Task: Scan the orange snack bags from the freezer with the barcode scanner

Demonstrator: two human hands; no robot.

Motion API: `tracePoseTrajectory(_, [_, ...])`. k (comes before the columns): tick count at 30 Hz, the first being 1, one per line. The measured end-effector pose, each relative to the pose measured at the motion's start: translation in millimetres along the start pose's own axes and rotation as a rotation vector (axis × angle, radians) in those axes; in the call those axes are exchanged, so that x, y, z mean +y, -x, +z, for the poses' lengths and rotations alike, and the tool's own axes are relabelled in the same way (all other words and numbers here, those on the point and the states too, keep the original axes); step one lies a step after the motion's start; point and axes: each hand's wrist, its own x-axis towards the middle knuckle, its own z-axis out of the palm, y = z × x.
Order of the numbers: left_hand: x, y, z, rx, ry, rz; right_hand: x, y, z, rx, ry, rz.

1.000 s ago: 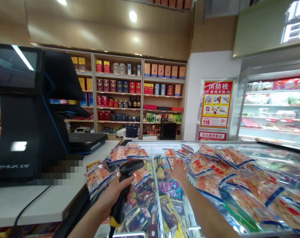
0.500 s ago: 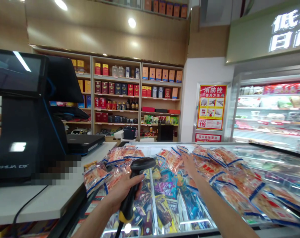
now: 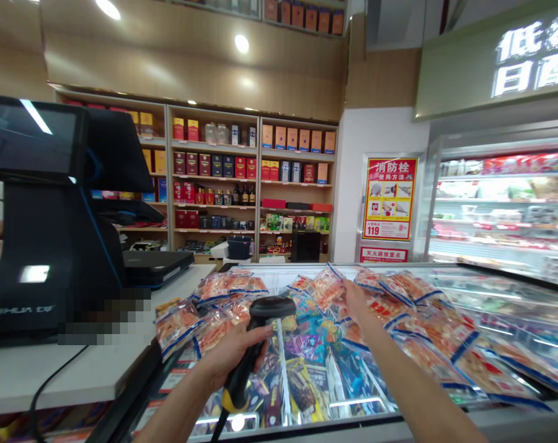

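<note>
My left hand [image 3: 227, 354] is wrapped around the handle of a black and yellow barcode scanner [image 3: 273, 306], held above the glass-topped freezer [image 3: 322, 424]. The scanner's cable runs down from its grip. Over the far part of the freezer, my right hand [image 3: 355, 301] grips the right side of a clear, blue-edged food packet [image 3: 325, 287] with orange-pink contents. That packet is tilted up, and my fingers are partly hidden at its edge. Similar packets lie in a heap to the right [image 3: 440, 332] and in a smaller group to the left [image 3: 227, 284].
A black checkout terminal [image 3: 39, 246] stands on the white counter [image 3: 75, 375] at left, with a cable hanging over its edge. Colourful wrapped goods [image 3: 306, 344] show through the freezer glass. Shelves of boxes [image 3: 214, 184] line the back; a lit display fridge [image 3: 504, 215] is at right.
My right hand has closed on a packet and raised its upper edge. The scanner in my left hand has shifted slightly right. The view has turned a little to the right.
</note>
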Motion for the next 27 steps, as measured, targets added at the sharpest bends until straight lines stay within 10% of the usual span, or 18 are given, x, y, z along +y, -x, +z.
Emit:
tracePoseTrajectory(16, [3,0,-13,0.167,-0.052,-0.012,-2,0,16,-0.002,-0.015,0.106])
tracePoseTrajectory(27, [-1,0,-71,0.501,-0.020,0.052,18,38,114,-0.113,-0.234,0.339])
